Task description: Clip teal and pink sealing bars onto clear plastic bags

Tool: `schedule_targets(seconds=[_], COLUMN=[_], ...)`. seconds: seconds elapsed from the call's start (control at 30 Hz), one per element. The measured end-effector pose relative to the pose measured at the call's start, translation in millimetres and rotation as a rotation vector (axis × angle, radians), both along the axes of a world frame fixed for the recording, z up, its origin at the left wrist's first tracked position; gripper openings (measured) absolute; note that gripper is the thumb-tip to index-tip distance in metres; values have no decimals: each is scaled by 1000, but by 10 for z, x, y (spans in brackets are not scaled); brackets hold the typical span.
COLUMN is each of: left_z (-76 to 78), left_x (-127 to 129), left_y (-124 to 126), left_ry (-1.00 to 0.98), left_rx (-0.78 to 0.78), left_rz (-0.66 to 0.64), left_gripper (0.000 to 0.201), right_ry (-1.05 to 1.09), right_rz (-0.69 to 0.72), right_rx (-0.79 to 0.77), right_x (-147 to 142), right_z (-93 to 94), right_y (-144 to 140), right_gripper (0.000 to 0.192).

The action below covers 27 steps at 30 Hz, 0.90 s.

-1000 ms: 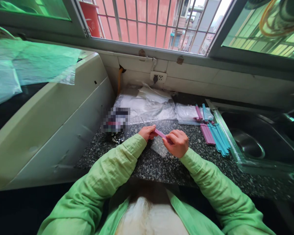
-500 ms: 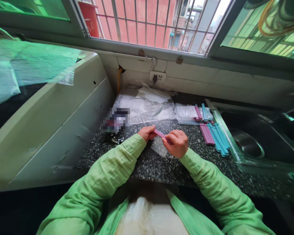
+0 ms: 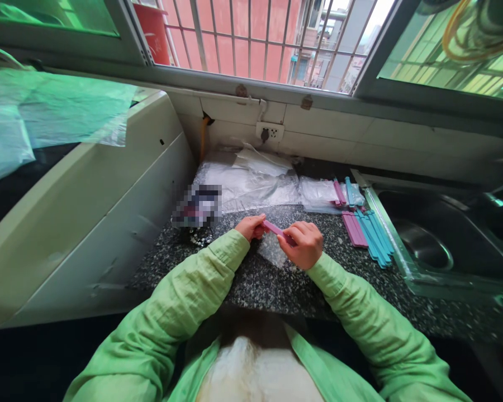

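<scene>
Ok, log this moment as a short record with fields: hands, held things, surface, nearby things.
left hand: pinches one end of the pink clip
right hand: grips the clip's other end
clear bag: small, hangs under the clip between both hands
surface: speckled dark counter
nearby things: loose pink clips and blue clips to the right, beside the sink; stack of clear bags by the wall
backdrop: barred window; wall socket

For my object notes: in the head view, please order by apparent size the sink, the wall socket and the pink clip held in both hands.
1. sink
2. pink clip, partly hidden by the hands
3. wall socket, farther away, so its rank against the clip is unsure
</scene>
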<state>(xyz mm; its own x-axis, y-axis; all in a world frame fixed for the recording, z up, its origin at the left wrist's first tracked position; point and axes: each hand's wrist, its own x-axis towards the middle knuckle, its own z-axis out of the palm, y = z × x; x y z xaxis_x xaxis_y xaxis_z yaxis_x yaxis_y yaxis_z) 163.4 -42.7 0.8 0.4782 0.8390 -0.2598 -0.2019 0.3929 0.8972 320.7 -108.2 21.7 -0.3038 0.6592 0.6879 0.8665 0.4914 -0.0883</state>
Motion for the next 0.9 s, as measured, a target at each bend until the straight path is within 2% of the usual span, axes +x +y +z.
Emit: schedule_targets(seconds=[0.17,0.4,0.9], left_z=[39,43,51], left_x=[-27,-80,-84], left_y=[5,5,25], left_ry=[-3,84,110], left_rx=[-52,167,227], left_rz=[-75,-144,-113], left_gripper=[44,32,32], right_ry=[5,18,43], right_rz=[-9,-6,34], right_rx=[18,14,64], right_x=[18,14,23], right_z=[-16,0,7], right_y=[23,15,18], right_gripper=[18,18,15])
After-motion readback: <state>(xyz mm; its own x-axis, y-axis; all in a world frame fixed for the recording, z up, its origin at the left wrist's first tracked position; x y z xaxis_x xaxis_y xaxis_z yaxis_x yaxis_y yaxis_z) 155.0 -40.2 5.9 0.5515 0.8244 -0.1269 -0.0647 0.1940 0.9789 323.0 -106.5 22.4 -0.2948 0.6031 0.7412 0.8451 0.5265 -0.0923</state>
